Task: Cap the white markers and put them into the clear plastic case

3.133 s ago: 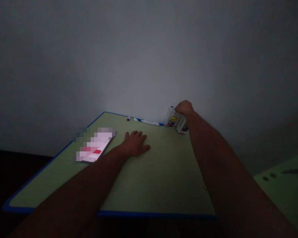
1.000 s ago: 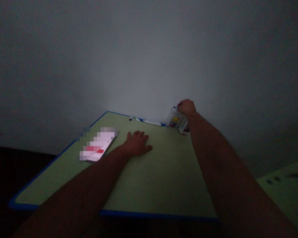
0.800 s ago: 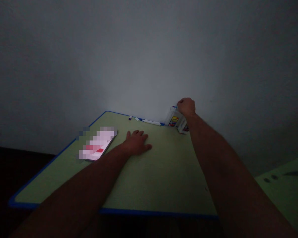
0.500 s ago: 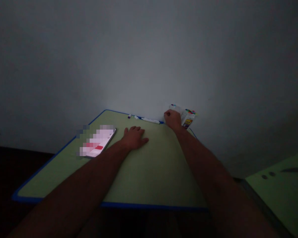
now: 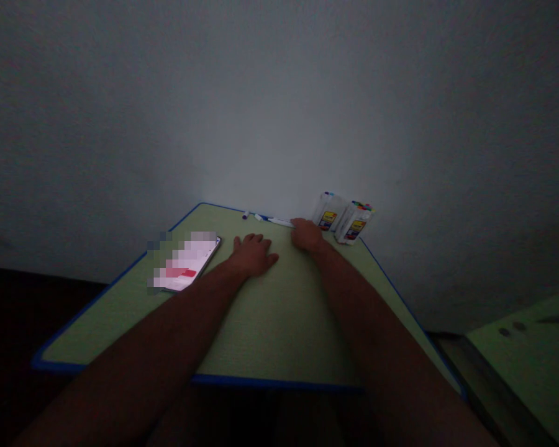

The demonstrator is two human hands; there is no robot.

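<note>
My left hand (image 5: 255, 256) lies flat on the green tabletop (image 5: 270, 323), fingers spread and holding nothing. Near the table's far edge, my right hand (image 5: 306, 236) is closed over the right end of a white marker (image 5: 280, 221); its fingertips are partly hidden. The marker lies along the blue rim, its blue left end showing. To its left are a small white piece (image 5: 258, 217) and a short white piece with a purple end (image 5: 246, 215), perhaps a cap. Just behind my right hand stands a clear marker case (image 5: 327, 217).
A second clear case (image 5: 354, 226) with several coloured markers stands at the far right corner. A phone (image 5: 186, 264) with a lit, blurred screen lies left of my left hand. A grey wall (image 5: 270, 112) rises behind the table. Another green surface (image 5: 531, 360) is at lower right.
My right hand has moved left and nearer, from in front of the clear cases onto the marker's right end. Both cases now show more fully. My left hand has stayed in place.
</note>
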